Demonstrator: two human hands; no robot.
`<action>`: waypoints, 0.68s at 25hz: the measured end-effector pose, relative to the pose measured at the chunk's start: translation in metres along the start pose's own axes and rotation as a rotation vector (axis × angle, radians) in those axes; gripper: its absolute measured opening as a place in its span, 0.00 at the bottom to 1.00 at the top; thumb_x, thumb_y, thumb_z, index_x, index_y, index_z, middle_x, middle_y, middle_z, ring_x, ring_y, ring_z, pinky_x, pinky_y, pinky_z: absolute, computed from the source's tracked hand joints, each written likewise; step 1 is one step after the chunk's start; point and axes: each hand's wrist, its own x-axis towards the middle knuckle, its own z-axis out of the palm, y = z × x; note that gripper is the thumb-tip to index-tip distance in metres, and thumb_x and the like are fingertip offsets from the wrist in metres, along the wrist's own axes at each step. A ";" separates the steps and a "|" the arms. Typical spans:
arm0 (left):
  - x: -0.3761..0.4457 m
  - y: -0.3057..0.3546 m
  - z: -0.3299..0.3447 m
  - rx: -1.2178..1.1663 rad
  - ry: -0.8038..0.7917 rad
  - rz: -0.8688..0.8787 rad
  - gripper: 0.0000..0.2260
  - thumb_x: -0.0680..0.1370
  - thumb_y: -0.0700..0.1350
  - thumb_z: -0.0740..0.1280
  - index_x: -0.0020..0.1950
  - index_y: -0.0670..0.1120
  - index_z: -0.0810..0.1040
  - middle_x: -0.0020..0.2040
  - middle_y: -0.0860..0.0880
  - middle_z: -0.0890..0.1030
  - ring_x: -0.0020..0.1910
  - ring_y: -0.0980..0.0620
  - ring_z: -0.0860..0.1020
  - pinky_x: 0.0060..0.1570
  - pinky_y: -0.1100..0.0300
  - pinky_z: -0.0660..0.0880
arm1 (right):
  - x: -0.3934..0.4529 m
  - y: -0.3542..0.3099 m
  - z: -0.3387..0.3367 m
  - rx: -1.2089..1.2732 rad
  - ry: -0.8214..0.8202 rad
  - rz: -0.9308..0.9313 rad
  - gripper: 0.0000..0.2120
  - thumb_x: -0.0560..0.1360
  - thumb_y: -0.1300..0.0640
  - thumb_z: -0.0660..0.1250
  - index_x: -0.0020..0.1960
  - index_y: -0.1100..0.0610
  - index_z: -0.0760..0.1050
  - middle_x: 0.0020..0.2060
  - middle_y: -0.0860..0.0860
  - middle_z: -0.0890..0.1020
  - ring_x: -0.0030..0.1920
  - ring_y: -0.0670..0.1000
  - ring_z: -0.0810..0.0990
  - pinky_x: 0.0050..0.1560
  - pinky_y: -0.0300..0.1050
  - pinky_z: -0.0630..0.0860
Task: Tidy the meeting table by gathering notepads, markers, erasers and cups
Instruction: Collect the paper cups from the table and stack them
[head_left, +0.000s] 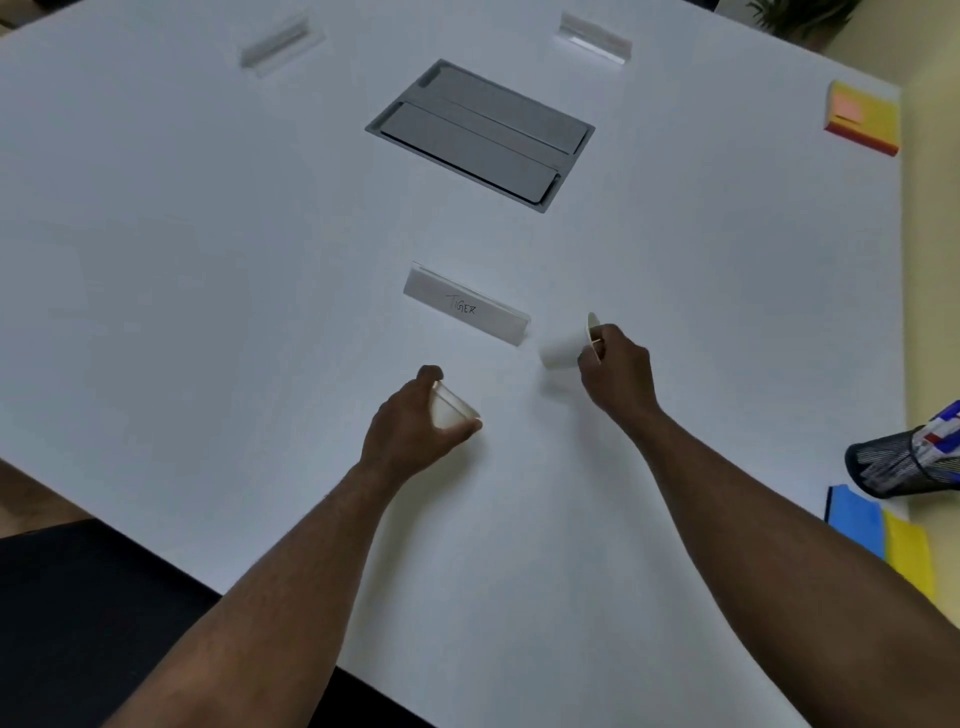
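Presently, the white tabletop (208, 260) carries a name card (466, 306) at centre. The left hand (415, 421) grips one paper cup (452, 408), its mouth tilted rightward. The right hand (615, 364) pinches a second paper cup (563, 347) at the rim, tipped on its side just beside the card. To nest them, align both axes and insert base-first, squeezing neither wall.
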 end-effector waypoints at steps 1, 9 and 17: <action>0.000 -0.002 -0.002 -0.012 0.016 -0.024 0.32 0.62 0.69 0.71 0.58 0.57 0.64 0.45 0.55 0.75 0.41 0.48 0.76 0.39 0.59 0.71 | 0.008 0.002 0.003 -0.055 0.005 -0.049 0.06 0.75 0.61 0.60 0.49 0.59 0.74 0.38 0.56 0.78 0.38 0.57 0.75 0.38 0.42 0.67; 0.000 -0.011 -0.009 -0.084 0.064 -0.127 0.33 0.61 0.70 0.72 0.58 0.57 0.63 0.45 0.54 0.74 0.41 0.48 0.76 0.40 0.56 0.75 | 0.034 0.014 0.028 -0.522 -0.118 -0.126 0.12 0.75 0.62 0.59 0.55 0.55 0.77 0.50 0.59 0.81 0.50 0.63 0.79 0.46 0.47 0.71; 0.002 0.011 -0.020 -0.096 0.076 -0.105 0.34 0.63 0.68 0.73 0.61 0.56 0.62 0.48 0.54 0.73 0.43 0.49 0.76 0.43 0.57 0.73 | -0.028 -0.009 0.020 -0.254 0.210 -0.356 0.15 0.73 0.55 0.70 0.58 0.59 0.78 0.54 0.56 0.81 0.58 0.58 0.76 0.56 0.53 0.73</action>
